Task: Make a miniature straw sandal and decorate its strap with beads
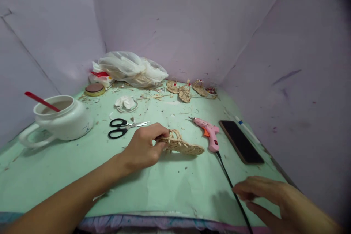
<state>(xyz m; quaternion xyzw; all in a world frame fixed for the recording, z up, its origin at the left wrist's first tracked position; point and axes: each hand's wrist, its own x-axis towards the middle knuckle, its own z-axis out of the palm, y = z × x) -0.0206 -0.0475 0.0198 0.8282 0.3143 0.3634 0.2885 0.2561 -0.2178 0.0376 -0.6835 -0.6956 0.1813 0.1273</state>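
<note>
My left hand (pixel 145 146) is closed on the heel end of a small woven straw sandal (pixel 182 144), which lies on the pale green table cover (pixel 68 168) in the middle. My right hand (pixel 270 199) hovers low at the front right with its fingers stretched out and slightly blurred, holding nothing. It is close to the black cord (pixel 233 190) of a pink glue gun (pixel 208 131), which lies just right of the sandal.
Black scissors (pixel 122 128) lie left of the sandal. A white pot (pixel 64 117) holds a red stick (pixel 41 101). A dark phone (pixel 241 140) and a white pen (pixel 246 128) are at right. Several finished straw sandals (pixel 186 89), a plastic bag (pixel 131 67) and a round lid (pixel 94 89) sit at the back.
</note>
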